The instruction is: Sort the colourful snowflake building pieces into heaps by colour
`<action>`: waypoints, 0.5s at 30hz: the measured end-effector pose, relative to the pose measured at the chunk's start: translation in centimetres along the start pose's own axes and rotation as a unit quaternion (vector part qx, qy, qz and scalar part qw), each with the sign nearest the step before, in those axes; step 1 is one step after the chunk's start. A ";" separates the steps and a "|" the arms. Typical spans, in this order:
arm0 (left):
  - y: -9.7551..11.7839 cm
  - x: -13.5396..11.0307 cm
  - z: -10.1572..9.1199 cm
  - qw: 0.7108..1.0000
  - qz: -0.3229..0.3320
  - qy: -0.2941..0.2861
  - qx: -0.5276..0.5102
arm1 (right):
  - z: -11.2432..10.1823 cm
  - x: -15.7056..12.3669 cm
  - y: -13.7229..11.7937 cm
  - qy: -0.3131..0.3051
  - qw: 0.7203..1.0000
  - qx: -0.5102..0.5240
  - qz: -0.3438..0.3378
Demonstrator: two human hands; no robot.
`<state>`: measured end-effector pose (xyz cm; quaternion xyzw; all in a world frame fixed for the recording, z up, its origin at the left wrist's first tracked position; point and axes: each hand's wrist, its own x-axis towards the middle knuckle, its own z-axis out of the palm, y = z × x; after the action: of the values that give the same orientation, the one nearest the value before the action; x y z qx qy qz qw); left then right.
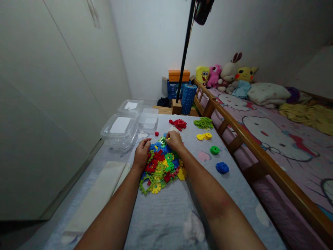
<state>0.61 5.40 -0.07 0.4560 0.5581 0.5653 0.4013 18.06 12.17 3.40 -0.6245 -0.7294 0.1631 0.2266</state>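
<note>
A heap of mixed plastic toy pieces [161, 170], red, blue, green and yellow, lies on a grey cloth [166, 215]. My left hand [142, 152] rests on the heap's left side with its fingers curled down onto the pieces. My right hand [173, 139] sits at the heap's far edge, fingers pinched on a green piece [163, 140]. Sorted groups lie beyond: red pieces [178, 124], light green pieces [203, 122], yellow pieces [204, 136], a green stack [214, 150] and a blue stack [222, 168].
Clear plastic boxes with lids [120, 130] stand at the far left. A wooden bed rail [249, 146] runs along the right, with a patterned sheet and plush toys [226, 74] behind. A black pole [184, 52] and a blue roller [187, 99] stand at the back.
</note>
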 end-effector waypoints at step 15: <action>-0.7 0.2 0.1 1.000 0.011 -0.019 0.021 | -13.0 -9.8 17.9 0.263 0.915 0.247 0.182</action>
<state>0.61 5.63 -0.73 0.4810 0.5568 0.5493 0.3960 41.17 4.92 3.83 -0.6906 -0.4536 0.2064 0.5241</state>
